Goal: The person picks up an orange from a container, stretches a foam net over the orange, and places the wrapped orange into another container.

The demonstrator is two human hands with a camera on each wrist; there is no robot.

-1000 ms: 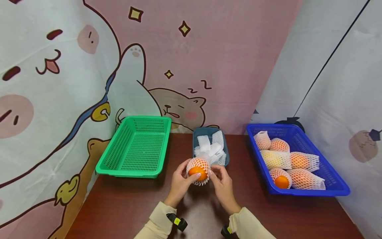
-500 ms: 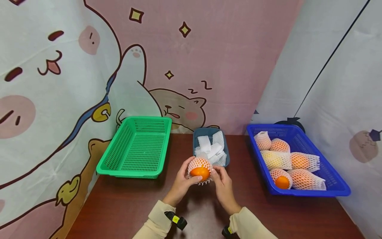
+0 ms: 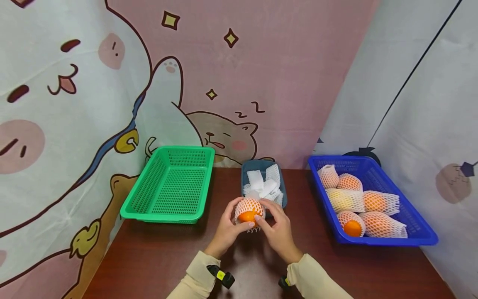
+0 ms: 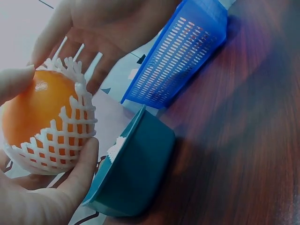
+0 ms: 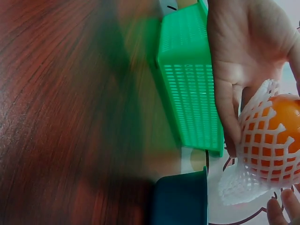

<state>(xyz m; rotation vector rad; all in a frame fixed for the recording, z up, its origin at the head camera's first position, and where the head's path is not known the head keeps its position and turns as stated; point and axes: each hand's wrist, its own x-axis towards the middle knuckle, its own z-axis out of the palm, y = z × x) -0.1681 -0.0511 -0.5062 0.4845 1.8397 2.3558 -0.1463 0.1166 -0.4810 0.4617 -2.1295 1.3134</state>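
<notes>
An orange [image 3: 247, 216] sits partly inside a white foam net sleeve [image 3: 249, 204], with its bare skin facing the person. My left hand [image 3: 224, 232] grips it from the left, thumb across the front. From the right, my right hand [image 3: 279, 230] holds it too, thumb on the bare front and fingers reaching round the upper side. In the left wrist view, the net's jagged edge [image 4: 58, 119] runs diagonally across the orange [image 4: 40, 105]. Loose net gathers below the fruit [image 5: 269, 150] in the right wrist view.
Behind the hands stands a small teal bin [image 3: 246, 166] with several white foam nets [image 3: 267, 187]. A green basket [image 3: 201, 207] is at the left. The blue basket [image 3: 422, 238] at the right holds several net-wrapped fruits [image 3: 343, 199]. A patterned cloth hangs behind.
My right hand has shifted left, its thumb moving from the net's right edge onto the front of the orange. The orange turned slightly, baring more skin, while my left hand kept its grip.
</notes>
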